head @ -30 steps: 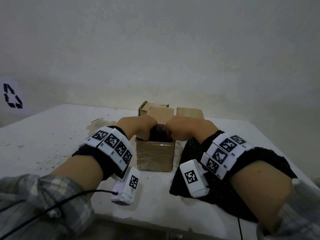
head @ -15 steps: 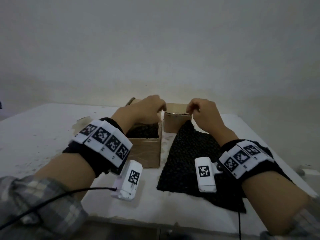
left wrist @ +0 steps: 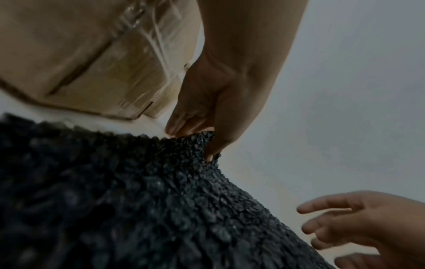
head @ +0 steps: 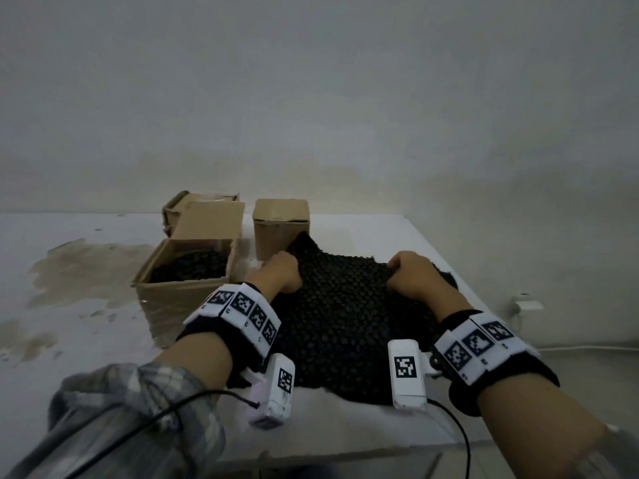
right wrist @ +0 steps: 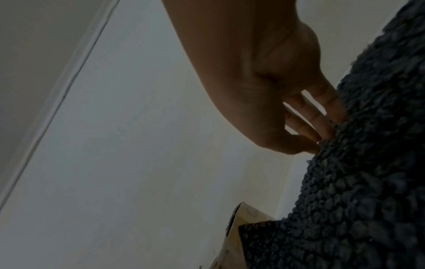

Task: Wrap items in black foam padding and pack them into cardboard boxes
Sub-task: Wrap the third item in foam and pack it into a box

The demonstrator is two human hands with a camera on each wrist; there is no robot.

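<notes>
A black foam sheet (head: 339, 316) lies spread on the white table (head: 86, 340) in front of me. My left hand (head: 287, 271) pinches its far left edge, seen close in the left wrist view as the left hand (left wrist: 195, 142) with fingers and thumb on the black foam (left wrist: 138, 200). My right hand (head: 404, 274) grips the far right corner. In the right wrist view the right hand (right wrist: 319, 143) meets the foam's (right wrist: 368, 163) edge with thumb and fingers. An open cardboard box (head: 173, 299) to the left holds a black foam bundle (head: 193, 267).
A small closed box (head: 276, 236) stands just behind the sheet, and another box (head: 193, 202) sits behind the open one. A brown stain (head: 86, 264) marks the table's left part. The table's right edge (head: 484, 299) runs close to my right hand; the wall is behind.
Both hands left the open box and the small box behind it and came back towards me. They now hold the far edge of the flat foam sheet.
</notes>
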